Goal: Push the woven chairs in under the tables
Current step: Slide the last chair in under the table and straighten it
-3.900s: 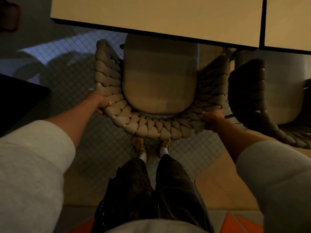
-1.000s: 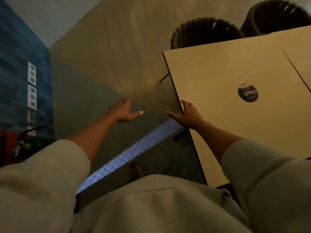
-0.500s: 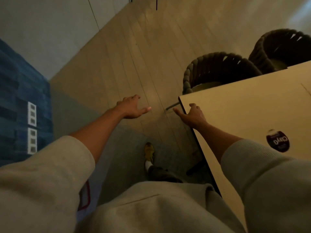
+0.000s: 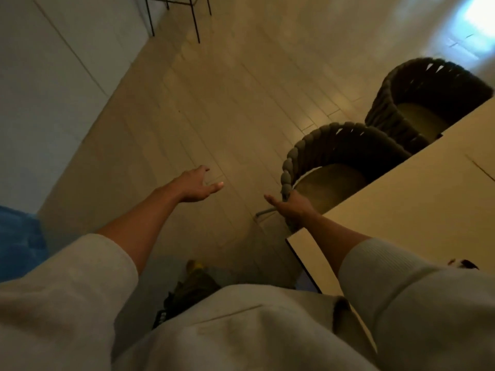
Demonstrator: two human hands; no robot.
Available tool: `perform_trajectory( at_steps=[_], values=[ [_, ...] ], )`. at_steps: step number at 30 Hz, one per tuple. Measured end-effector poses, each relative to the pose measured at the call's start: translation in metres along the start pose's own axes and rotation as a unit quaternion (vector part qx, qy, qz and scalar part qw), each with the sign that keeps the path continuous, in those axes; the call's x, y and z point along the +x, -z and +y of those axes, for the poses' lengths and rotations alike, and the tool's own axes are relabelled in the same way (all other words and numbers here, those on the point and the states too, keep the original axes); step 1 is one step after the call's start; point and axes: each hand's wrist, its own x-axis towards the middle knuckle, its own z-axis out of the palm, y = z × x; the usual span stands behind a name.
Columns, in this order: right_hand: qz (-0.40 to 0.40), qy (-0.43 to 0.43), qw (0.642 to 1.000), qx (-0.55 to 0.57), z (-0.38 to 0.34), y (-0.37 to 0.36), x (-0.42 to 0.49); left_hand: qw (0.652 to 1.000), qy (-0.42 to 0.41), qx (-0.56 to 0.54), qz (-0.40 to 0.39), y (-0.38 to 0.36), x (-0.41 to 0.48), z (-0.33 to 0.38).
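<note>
Chair [image 4: 348, 140] sits half under the tabletop [image 4: 401, 215]; my right grip [image 4: 292, 207] meets its woven rim, thumb out, whether fingers curl I cannot tell. Left grip [image 4: 198, 186] hangs spread above the floor [image 4: 214, 103].

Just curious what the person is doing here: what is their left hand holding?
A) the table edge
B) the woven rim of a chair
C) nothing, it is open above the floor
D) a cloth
C: the left hand is spread open over the wooden floor, apart from the nearer woven chair and the table; it is the right hand that reaches the chair's rim.
</note>
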Motion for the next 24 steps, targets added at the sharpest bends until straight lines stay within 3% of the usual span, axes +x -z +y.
perform_trajectory(
  at_steps=[6, 12, 15, 24],
  values=[
    [0.039, -0.084, 0.992, 0.091, -0.046, 0.026, 0.062, 0.998, -0.054, 0.026, -0.023, 0.079, 0.115, 0.002],
    [0.093, -0.189, 0.955, 0.207, -0.081, 0.05, 0.111, 0.98, -0.157, 0.104, -0.067, 0.173, 0.234, 0.039],
    [0.119, -0.228, 0.928, 0.27, -0.09, 0.055, 0.133, 0.966, -0.207, 0.131, -0.078, 0.204, 0.284, 0.073],
    [0.146, -0.398, 0.789, 0.446, -0.066, 0.062, 0.18, 0.894, -0.345, 0.219, -0.183, 0.208, 0.411, 0.226]
  ],
)
